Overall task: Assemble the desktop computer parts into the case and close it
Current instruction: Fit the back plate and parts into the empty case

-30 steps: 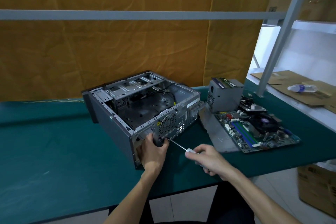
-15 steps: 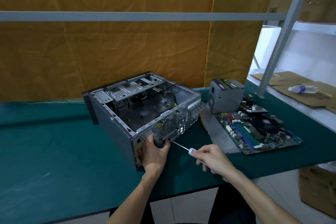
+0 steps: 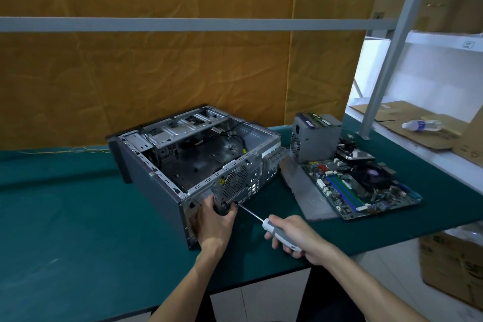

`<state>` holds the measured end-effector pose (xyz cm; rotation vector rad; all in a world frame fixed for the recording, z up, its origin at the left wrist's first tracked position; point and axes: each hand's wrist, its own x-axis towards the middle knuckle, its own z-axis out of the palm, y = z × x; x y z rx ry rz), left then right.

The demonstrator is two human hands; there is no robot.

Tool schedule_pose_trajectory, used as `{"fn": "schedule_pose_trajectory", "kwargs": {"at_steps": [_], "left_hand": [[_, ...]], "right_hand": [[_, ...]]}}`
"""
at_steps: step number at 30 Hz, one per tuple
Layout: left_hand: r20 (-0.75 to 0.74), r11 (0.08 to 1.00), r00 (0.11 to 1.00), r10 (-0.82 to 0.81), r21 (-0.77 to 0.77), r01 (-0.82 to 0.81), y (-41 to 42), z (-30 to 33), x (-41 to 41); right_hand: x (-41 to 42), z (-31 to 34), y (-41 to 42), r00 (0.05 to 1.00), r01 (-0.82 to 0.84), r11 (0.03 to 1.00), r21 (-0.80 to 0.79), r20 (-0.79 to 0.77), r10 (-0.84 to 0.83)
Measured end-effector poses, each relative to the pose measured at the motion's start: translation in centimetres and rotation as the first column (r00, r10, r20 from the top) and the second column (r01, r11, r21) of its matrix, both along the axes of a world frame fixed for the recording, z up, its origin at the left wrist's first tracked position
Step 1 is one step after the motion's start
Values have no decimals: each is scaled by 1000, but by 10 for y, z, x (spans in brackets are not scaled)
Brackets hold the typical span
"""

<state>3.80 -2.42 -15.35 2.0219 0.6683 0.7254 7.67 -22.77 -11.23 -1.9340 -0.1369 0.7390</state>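
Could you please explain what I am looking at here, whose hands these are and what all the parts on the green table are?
This is one picture from a camera worn on a person's head, looking down at their own two bare hands; there is no robot. On the green table lies an open computer case, its inside still mostly bare. To its right are the parts waiting to go in: a grey power supply, a motherboard and a grey metal panel lying flat. The right hand grips a screwdriver whose tip meets the case's rear wall. The left hand holds a small dark object against that wall; I cannot tell what it is.
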Motion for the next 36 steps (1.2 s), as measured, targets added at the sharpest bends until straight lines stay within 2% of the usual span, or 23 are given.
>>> {"fn": "schedule_pose_trajectory", "kwargs": {"at_steps": [4, 6, 7, 10, 12, 14, 15, 17, 18, 19, 20, 21, 22, 23, 25, 27, 29, 30, 31, 32, 33, 35, 36], "left_hand": [[18, 1000, 1000, -14, -14, 15, 0, 2, -2], [14, 1000, 1000, -17, -11, 18, 1, 1, -1], [14, 1000, 1000, -20, -14, 21, 1, 1, -1], [26, 999, 999, -34, -29, 35, 1, 2, -1], [37, 998, 998, -45, -40, 46, 1, 0, -1], [41, 999, 999, -34, -23, 35, 1, 1, -2], [41, 1000, 999, -21, -11, 21, 1, 1, -2], [30, 1000, 1000, 0, 11, 0, 2, 0, -1], [25, 1000, 1000, 2, 11, -3, 2, 0, 0], [23, 1000, 1000, 0, 4, 0, 2, 0, 0], [24, 1000, 1000, -7, -7, 7, 2, -1, 0], [24, 1000, 1000, -17, -19, 18, 3, -2, 0], [23, 999, 999, -26, -30, 27, 4, -2, 0], [24, 999, 999, -32, -34, 33, 4, -3, 1], [30, 999, 999, -29, -22, 29, 4, -5, 1], [33, 1000, 999, -22, -10, 22, 5, -5, 1], [33, 999, 999, -29, -26, 30, 6, -6, 3], [35, 999, 999, -34, -39, 36, 6, -7, 4], [38, 998, 999, -36, -50, 38, 7, -7, 4], [38, 998, 999, -35, -54, 37, 7, -8, 4], [36, 998, 999, -30, -52, 32, 7, -8, 5], [31, 999, 999, -21, -44, 23, 7, -8, 5], [28, 999, 999, -24, -43, 25, 7, -8, 5]], "right_hand": [[-6, -7, 5, 957, 59, 998, -25, 287, -50], [-4, -6, 4, 935, 33, 997, -66, 355, -8], [-2, -4, 4, 947, 0, 997, -76, 321, 24], [-3, 3, 4, 999, -42, 999, -2, 19, 42], [-4, 6, 6, 999, -29, 999, -31, 14, 29], [-6, 9, 6, 970, 0, 985, -173, 241, 42], [-7, 7, 5, 910, 23, 963, -267, 404, 91], [-8, 1, 3, 706, 88, 893, -442, 660, 257], [-7, -1, 2, 625, 117, 866, -486, 714, 316], [-6, -3, 2, 610, 120, 856, -503, 718, 336], [-4, -2, 2, 675, 81, 884, -461, 677, 292], [-3, 0, 4, 794, 17, 936, -350, 574, 200], [-1, 1, 5, 904, -28, 975, -222, 411, 119], [0, 2, 6, 961, -34, 991, -128, 268, 68], [1, 2, 6, 986, 2, 999, -48, 165, 6], [1, 1, 3, 959, 35, 997, -65, 284, -15], [1, -4, 0, 820, 35, 961, -273, 558, 129], [1, -7, -2, 719, 55, 911, -408, 649, 248], [1, -8, -1, 663, 70, 879, -471, 680, 311], [0, -8, -1, 681, 41, 885, -463, 661, 314], [0, -8, -1, 772, -22, 926, -378, 582, 256], [0, -7, 1, 958, -110, 987, -119, 254, 137], [1, -6, 2, 986, -91, 995, -43, 135, 96]]}}
